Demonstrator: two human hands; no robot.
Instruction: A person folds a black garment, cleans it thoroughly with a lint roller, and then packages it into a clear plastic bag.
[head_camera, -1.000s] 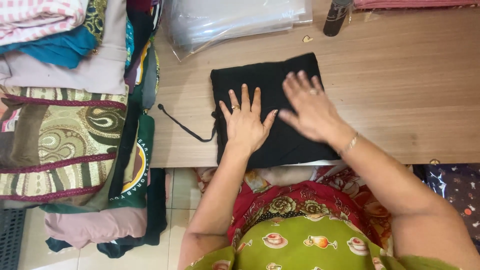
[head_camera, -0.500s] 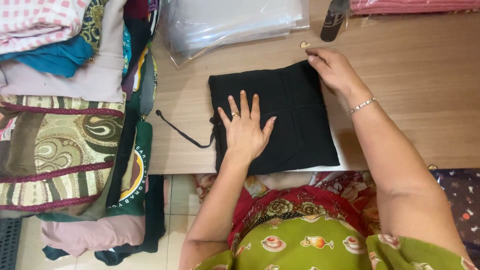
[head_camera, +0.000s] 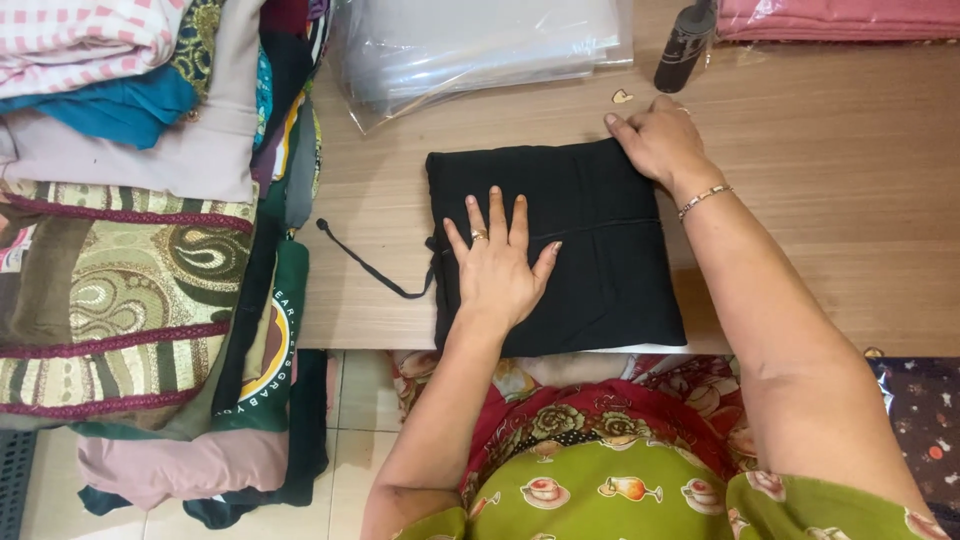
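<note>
A folded black cloth lies square on the wooden table, near its front edge. A thin black cord trails from the cloth's left side. My left hand, with a ring on one finger, presses flat on the cloth, fingers spread. At the cloth's far right corner my right hand, a bracelet on its wrist, rests with fingers curled over the edge; whether it pinches the cloth I cannot tell.
A stack of clear plastic bags lies at the back of the table. A dark bottle and a bagged pink fabric sit at the back right. A tall pile of folded patterned fabrics fills the left. A small light scrap lies by my right hand.
My right hand slid from the middle of the cloth up to its far right corner. My left hand stayed flat on the cloth.
</note>
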